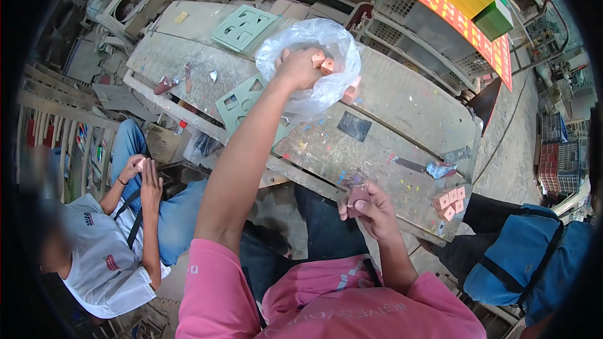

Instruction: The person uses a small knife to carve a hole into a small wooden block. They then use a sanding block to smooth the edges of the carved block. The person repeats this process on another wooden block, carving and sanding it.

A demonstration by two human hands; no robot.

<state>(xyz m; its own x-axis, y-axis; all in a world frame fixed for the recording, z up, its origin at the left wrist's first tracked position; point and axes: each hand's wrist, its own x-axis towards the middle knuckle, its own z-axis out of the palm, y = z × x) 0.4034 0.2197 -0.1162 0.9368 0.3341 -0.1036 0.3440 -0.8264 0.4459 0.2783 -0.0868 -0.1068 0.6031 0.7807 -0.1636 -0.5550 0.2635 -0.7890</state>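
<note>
My left hand (298, 69) is inside a clear plastic bag (342, 44) on the workbench, its fingers curled and partly hidden. Two small pink wooden blocks (326, 66) with drilled holes show at the edge of that hand, seemingly in its grasp. Another pink block (352, 90) lies by the bag's right side. Close to the bench's front edge, my right hand (378, 212) pinches a small reddish-brown piece (358, 199), which looks like folded sandpaper. Several pink blocks (448, 203) are grouped at the bench's right end.
Pale green cut-out boards (242, 28) lie beside the bag on the worn workbench (408, 113). A dark flat square (354, 126) and a paint-stained brush (408, 163) are on it too. Plastic crates (414, 31) stand behind. One person (110, 232) sits at left, another (521, 251) at right.
</note>
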